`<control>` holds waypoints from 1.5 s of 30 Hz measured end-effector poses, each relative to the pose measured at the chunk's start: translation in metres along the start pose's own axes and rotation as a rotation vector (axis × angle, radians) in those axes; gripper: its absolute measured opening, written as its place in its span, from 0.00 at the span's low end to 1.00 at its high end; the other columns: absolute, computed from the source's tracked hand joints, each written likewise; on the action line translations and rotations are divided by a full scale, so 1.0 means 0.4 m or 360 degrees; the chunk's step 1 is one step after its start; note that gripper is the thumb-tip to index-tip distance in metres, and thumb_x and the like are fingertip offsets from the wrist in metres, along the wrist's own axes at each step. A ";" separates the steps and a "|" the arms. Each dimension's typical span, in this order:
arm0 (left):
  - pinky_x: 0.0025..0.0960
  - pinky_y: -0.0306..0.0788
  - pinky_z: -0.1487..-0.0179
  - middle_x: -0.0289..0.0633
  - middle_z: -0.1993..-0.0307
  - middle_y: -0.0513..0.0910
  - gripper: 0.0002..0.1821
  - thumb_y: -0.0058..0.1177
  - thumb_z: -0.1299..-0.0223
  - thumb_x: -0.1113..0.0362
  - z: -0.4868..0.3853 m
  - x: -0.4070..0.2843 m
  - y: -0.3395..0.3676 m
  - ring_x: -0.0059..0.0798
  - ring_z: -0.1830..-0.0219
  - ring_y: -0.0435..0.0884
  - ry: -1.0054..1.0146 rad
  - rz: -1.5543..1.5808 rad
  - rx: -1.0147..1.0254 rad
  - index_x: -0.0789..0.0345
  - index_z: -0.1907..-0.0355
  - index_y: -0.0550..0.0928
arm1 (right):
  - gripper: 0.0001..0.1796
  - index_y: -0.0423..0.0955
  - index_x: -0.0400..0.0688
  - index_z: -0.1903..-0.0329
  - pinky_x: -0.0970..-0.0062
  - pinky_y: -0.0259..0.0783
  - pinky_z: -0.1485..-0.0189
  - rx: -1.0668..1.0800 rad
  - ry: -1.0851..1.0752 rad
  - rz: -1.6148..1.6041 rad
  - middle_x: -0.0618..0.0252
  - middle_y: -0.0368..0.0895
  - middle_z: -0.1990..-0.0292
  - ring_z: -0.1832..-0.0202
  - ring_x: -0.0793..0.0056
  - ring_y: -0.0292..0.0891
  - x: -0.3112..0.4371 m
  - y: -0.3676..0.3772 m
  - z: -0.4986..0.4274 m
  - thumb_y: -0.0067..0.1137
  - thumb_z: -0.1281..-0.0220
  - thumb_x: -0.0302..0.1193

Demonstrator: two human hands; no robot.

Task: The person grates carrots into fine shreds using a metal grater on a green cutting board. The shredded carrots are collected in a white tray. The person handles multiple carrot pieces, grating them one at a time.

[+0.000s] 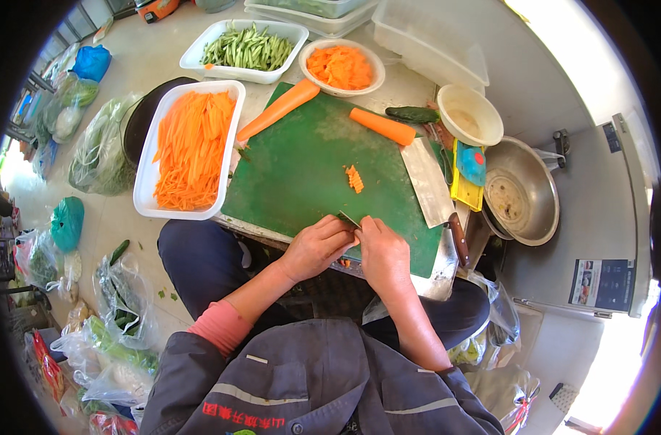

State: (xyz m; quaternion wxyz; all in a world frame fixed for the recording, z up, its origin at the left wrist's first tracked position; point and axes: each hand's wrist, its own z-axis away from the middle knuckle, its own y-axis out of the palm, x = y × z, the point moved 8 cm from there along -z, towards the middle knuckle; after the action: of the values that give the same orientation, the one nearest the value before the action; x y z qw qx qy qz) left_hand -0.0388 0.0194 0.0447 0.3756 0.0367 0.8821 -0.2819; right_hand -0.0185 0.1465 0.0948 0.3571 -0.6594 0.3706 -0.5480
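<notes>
My left hand (320, 244) and my right hand (384, 250) meet at the near edge of a green cutting board (298, 168). A small blade (349, 218) shows between them, its handle hidden in my right hand's fingers. Against it my left hand holds a small orange piece, mostly covered; it looks like carrot. Beyond them on the board lie a few ridged carrot pieces (354, 179). One peeled carrot (382, 126) lies at the far right of the board, another carrot (280, 109) slants over its far left edge. A cleaver (427, 182) rests at the right.
Left of the board stands a white tray (139, 190) of carrot strips. Beyond are a tray (189, 58) of cucumber strips and a bowl (379, 76) of carrot slices. At right are a yellow slicer (466, 190), an empty bowl (472, 117), a metal basin (545, 190) and a cucumber (412, 114).
</notes>
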 end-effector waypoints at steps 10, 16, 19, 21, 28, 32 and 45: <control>0.44 0.79 0.51 0.43 0.57 0.84 0.14 0.74 0.42 0.70 -0.025 -0.001 -0.014 0.47 0.54 0.84 -0.0041 -0.0160 -0.0023 0.67 0.57 0.82 | 0.11 0.72 0.37 0.55 0.42 0.74 0.57 0.0012 0.0345 -0.0079 0.41 0.84 0.60 0.57 0.33 0.81 -0.099 -0.016 0.013 0.61 0.23 0.32; 0.44 0.77 0.53 0.45 0.58 0.83 0.13 0.74 0.41 0.69 -0.021 0.026 -0.066 0.48 0.56 0.83 -0.0254 -0.0350 -0.0305 0.67 0.58 0.82 | 0.12 0.72 0.37 0.54 0.41 0.72 0.56 -0.0046 0.0456 -0.0076 0.39 0.83 0.60 0.56 0.31 0.80 -0.134 -0.019 0.042 0.60 0.23 0.33; 0.44 0.79 0.51 0.45 0.58 0.83 0.12 0.73 0.41 0.70 -0.023 0.018 -0.074 0.48 0.55 0.83 -0.0204 -0.0314 -0.0343 0.67 0.58 0.83 | 0.12 0.72 0.37 0.54 0.41 0.73 0.56 -0.0070 0.0444 -0.0075 0.40 0.83 0.60 0.56 0.32 0.80 -0.128 -0.022 0.044 0.60 0.23 0.33; 0.43 0.80 0.50 0.45 0.57 0.84 0.12 0.72 0.40 0.72 -0.028 0.014 -0.068 0.47 0.54 0.84 -0.0155 -0.0244 -0.0297 0.68 0.57 0.84 | 0.12 0.72 0.38 0.54 0.41 0.73 0.56 -0.0070 0.0434 -0.0056 0.41 0.83 0.61 0.57 0.33 0.80 -0.118 -0.023 0.041 0.60 0.23 0.34; 0.42 0.81 0.50 0.45 0.55 0.85 0.11 0.70 0.40 0.75 -0.032 0.012 -0.040 0.46 0.53 0.85 -0.0109 -0.0181 -0.0221 0.69 0.56 0.85 | 0.10 0.72 0.40 0.55 0.44 0.75 0.59 -0.0112 0.0320 -0.0022 0.45 0.83 0.61 0.59 0.36 0.82 -0.068 -0.031 0.010 0.61 0.22 0.33; 0.42 0.81 0.51 0.44 0.56 0.85 0.10 0.70 0.40 0.75 -0.032 0.002 -0.037 0.45 0.52 0.85 -0.0032 -0.0250 -0.0192 0.69 0.57 0.85 | 0.09 0.72 0.41 0.55 0.46 0.76 0.61 -0.0237 0.0168 -0.0100 0.49 0.82 0.61 0.60 0.39 0.82 -0.027 -0.037 -0.014 0.61 0.23 0.31; 0.40 0.83 0.50 0.42 0.54 0.85 0.10 0.69 0.42 0.74 -0.039 0.015 -0.027 0.44 0.50 0.86 -0.0013 -0.0255 -0.0145 0.68 0.58 0.85 | 0.07 0.72 0.42 0.59 0.54 0.78 0.62 -0.0092 -0.0095 -0.0016 0.56 0.79 0.64 0.60 0.51 0.83 0.015 -0.015 -0.049 0.62 0.27 0.27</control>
State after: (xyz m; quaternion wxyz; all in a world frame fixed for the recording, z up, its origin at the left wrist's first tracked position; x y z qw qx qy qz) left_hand -0.0560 0.0176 0.0546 0.3568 -0.0523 0.8926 -0.2707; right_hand -0.0366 0.1426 0.1058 0.3460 -0.6874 0.3722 -0.5189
